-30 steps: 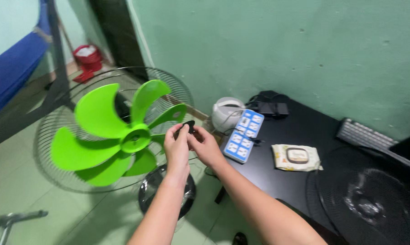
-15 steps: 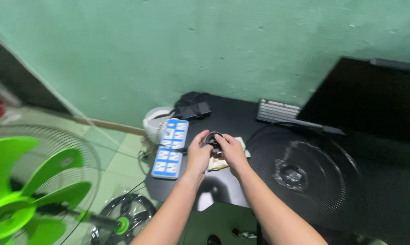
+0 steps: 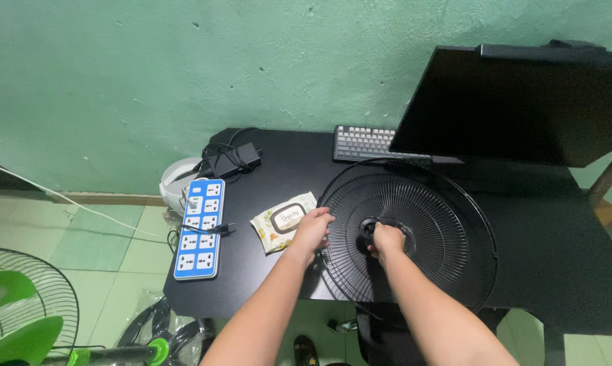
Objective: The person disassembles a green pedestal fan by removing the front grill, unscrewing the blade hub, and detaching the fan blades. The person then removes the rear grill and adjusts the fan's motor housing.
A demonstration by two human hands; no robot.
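Observation:
A round black fan grille (image 3: pixel 441 224) lies flat on the black table (image 3: pixel 556 264). My left hand (image 3: pixel 312 230) curls over the grille's left rim, right beside a pack of wet wipes (image 3: pixel 279 220). My right hand (image 3: pixel 389 240) rests at the grille's centre and pinches a small black cap (image 3: pixel 369 228) against the hub. Both forearms reach in from the bottom of the view.
A blue and white power strip (image 3: pixel 201 230) lies at the table's left edge, with a black adapter and cables (image 3: pixel 235 159) behind it. A keyboard (image 3: pixel 367 142) and dark monitor (image 3: pixel 516 102) stand at the back. A green-bladed fan (image 3: pixel 14 318) stands on the floor, lower left.
The view swung right from the green fan to the table. Both hands carried the small black cap over to the grille; the left hand let go of it and took the rim.

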